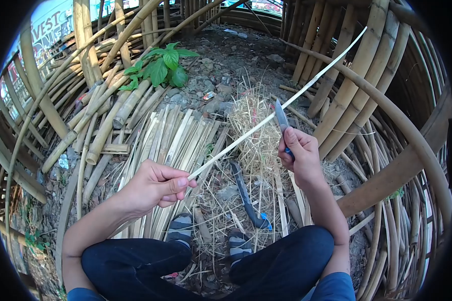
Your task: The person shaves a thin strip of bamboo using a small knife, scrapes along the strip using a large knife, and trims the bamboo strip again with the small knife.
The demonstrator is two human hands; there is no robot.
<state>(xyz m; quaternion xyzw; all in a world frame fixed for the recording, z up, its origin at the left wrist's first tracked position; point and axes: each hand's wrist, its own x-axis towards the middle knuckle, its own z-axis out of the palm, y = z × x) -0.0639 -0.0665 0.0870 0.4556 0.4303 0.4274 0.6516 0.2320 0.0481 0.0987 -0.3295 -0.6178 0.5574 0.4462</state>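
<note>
My left hand (160, 188) pinches the near end of a long, pale bamboo strip (241, 140), which slants up and away to the right. In my right hand (302, 153) is a knife (281, 114) with a blue handle, its blade pointing up and crossing the strip past its middle. Below, between my feet, a machete (243, 193) with a dark blade and a bit of blue at its handle end lies on the ground. Pale shavings (256, 125) are heaped behind the strip and the knife.
Many split bamboo slats (160, 140) lie to the left, beside stacked bamboo poles (105, 125). A green leafy plant (160, 65) grows behind them. At the right, a bent bamboo pole (386, 100) arches close to my right arm, before upright poles (359, 85).
</note>
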